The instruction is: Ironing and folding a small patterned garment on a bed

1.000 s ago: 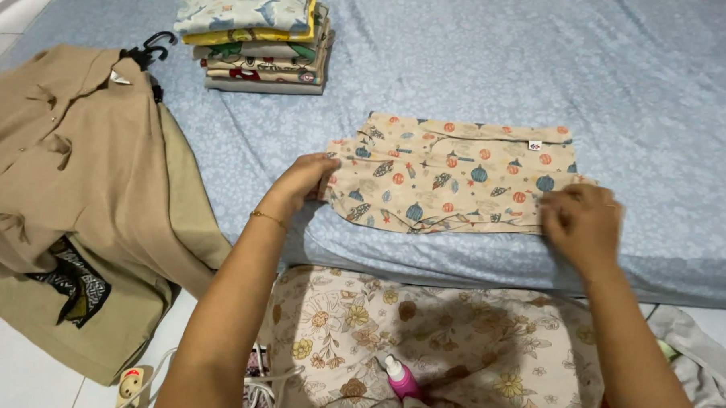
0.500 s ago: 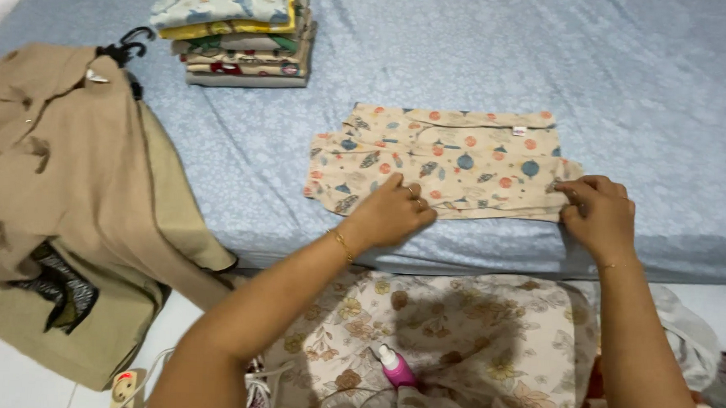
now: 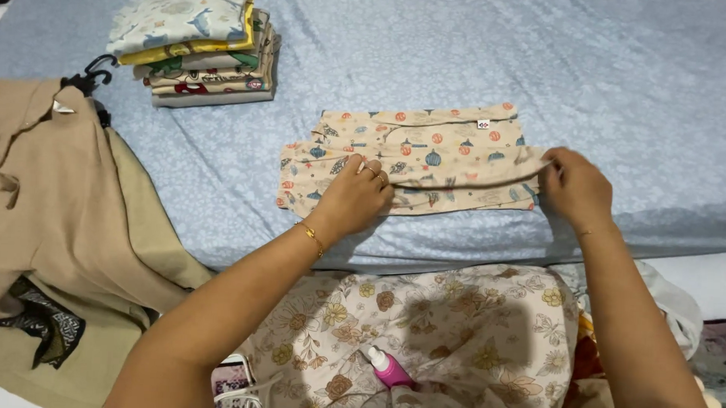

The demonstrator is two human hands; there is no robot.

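A small cream garment (image 3: 429, 146) printed with red and blue shapes lies flat on the blue bedsheet (image 3: 481, 55). My left hand (image 3: 353, 197) presses on its near middle, fingers curled over the fabric's lower edge. My right hand (image 3: 573, 187) pinches the garment's right end and has lifted that edge, so a fold of cloth runs between the two hands. A small white tag shows at the garment's far edge.
A stack of folded printed clothes (image 3: 199, 49) sits at the far left of the bed. A tan shirt on a black hanger (image 3: 50, 185) lies to the left. A floral cloth (image 3: 423, 327) covers my lap, with a pink spray bottle (image 3: 388, 368) on it.
My left hand slid from the garment's left end to its near middle. My right hand took hold of the right end and raised it, folding the lower edge upward.
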